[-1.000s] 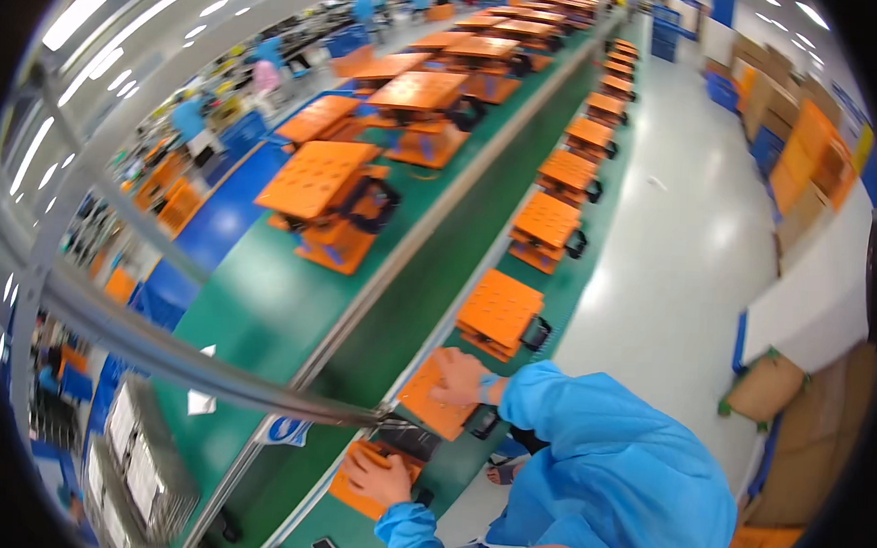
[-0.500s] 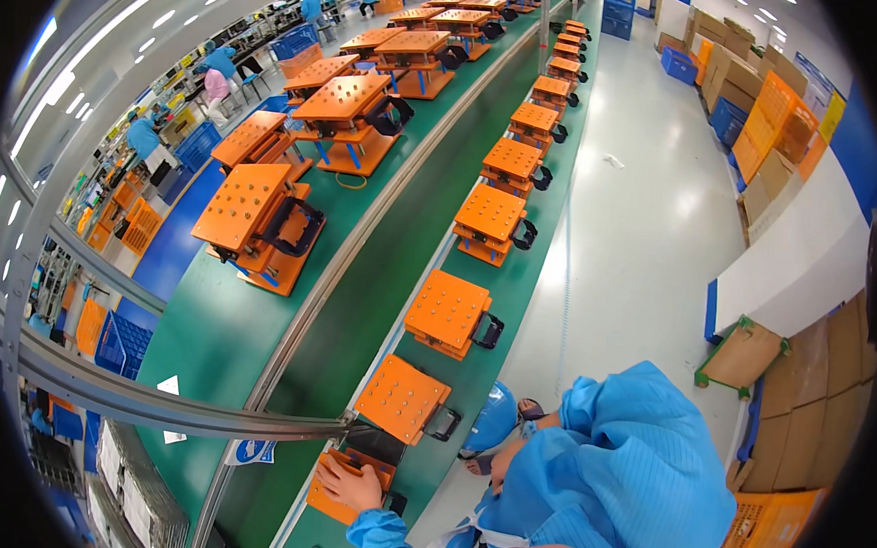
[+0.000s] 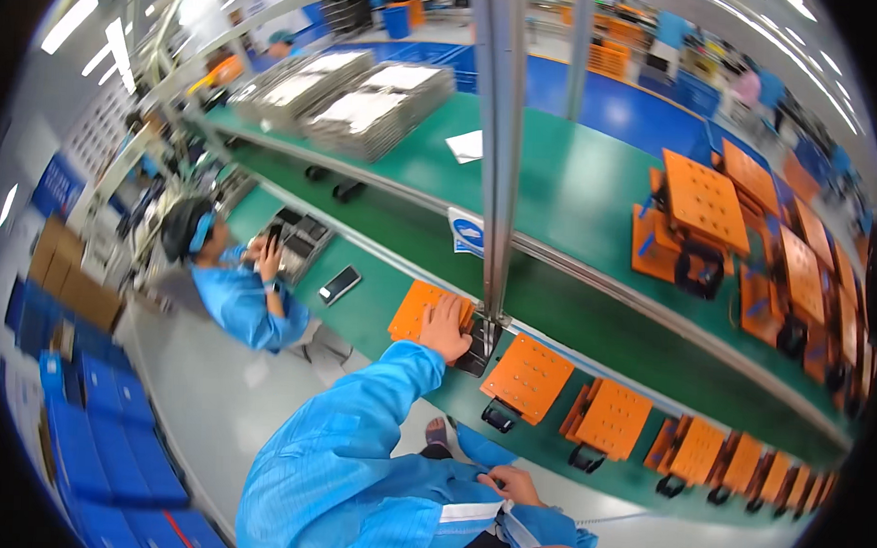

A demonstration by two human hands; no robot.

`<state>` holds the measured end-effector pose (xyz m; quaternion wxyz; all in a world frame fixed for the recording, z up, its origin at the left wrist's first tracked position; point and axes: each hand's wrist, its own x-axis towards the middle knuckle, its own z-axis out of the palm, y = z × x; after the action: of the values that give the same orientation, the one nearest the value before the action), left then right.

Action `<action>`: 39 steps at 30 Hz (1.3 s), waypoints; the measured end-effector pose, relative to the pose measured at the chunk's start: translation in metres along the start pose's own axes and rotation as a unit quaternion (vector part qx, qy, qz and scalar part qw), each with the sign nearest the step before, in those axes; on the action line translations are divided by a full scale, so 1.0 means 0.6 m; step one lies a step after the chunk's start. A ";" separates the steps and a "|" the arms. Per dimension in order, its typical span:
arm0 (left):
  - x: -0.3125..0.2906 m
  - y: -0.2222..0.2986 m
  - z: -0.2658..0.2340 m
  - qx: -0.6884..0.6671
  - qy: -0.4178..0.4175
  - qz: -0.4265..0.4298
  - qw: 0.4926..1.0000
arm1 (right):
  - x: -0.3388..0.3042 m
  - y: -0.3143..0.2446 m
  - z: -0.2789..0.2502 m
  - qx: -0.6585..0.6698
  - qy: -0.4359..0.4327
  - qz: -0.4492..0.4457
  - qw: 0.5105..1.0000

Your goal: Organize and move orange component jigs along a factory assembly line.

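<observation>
My left hand lies spread over the top of an orange fixture plate on the green bench. A dark flat part sits just to the right of that plate, beside a metal post. Close to my body, my right hand is low with its fingers curled; whether anything is inside them is hidden. The nearest orange fixture on the right has rows of small metal studs and a black handle. A phone-like device rests on the bench left of my left hand.
An upright metal post stands by the bench. Several orange fixtures line the right side, and taller ones stand on the far green belt. A co-worker in blue handles a dark device at left. Stacked trays lie beyond.
My view has swung left, bringing the co-worker, the stacked trays and the whole phone-like device into sight. My left hand stays on the orange plate; my right hand remains low near my body.
</observation>
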<state>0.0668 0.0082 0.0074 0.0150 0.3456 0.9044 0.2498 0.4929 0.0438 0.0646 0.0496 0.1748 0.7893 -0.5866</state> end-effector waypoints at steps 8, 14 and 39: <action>-0.006 0.014 -0.001 0.127 0.056 0.010 0.990 | 0.143 0.099 -0.243 -0.323 0.311 -0.103 0.888; -0.001 0.020 0.003 0.105 0.045 0.014 0.993 | 0.176 0.157 -0.243 -0.417 0.186 -0.087 0.886; -0.056 -0.041 -0.035 0.118 0.070 0.122 0.983 | 0.145 0.189 -0.261 -0.331 0.349 -0.186 0.857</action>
<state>0.0729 -0.0379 0.0093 -0.1199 0.4339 0.8777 0.1645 0.4695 0.2391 -0.0147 -0.2844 0.1918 0.9201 -0.1894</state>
